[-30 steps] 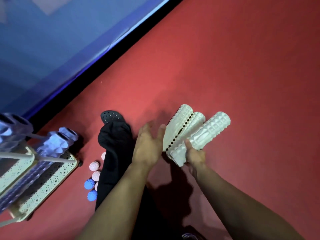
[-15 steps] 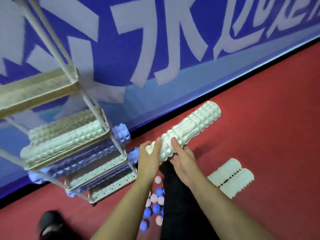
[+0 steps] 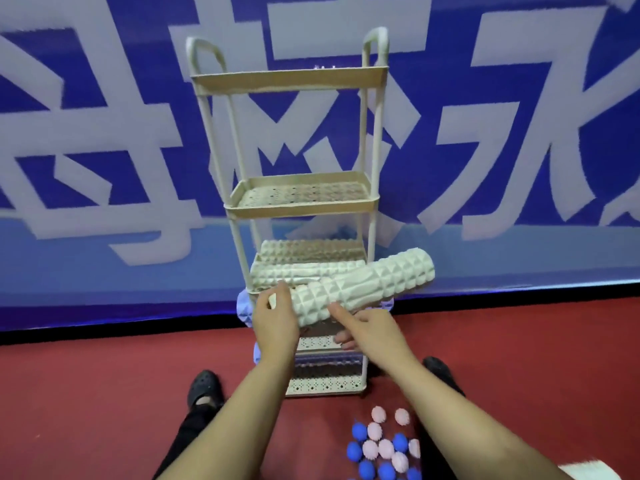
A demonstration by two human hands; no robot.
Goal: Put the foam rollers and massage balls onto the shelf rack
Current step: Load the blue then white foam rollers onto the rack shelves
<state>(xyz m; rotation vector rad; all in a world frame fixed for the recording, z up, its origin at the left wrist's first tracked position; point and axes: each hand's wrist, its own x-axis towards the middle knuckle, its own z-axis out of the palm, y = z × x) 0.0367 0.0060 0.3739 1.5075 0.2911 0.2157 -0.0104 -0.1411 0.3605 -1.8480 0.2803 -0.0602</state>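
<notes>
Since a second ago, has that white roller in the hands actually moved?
Yes. The white foam roller was lifted off the red floor, where it lay beside two others, and now hangs in front of the shelf rack, level with the tier holding white rollers.

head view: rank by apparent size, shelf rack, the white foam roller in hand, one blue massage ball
1. shelf rack, tallest thing in frame.
2. white foam roller, held by left hand and right hand.
3. blue massage ball, clearly smallest, even though it lies nearer the camera.
</notes>
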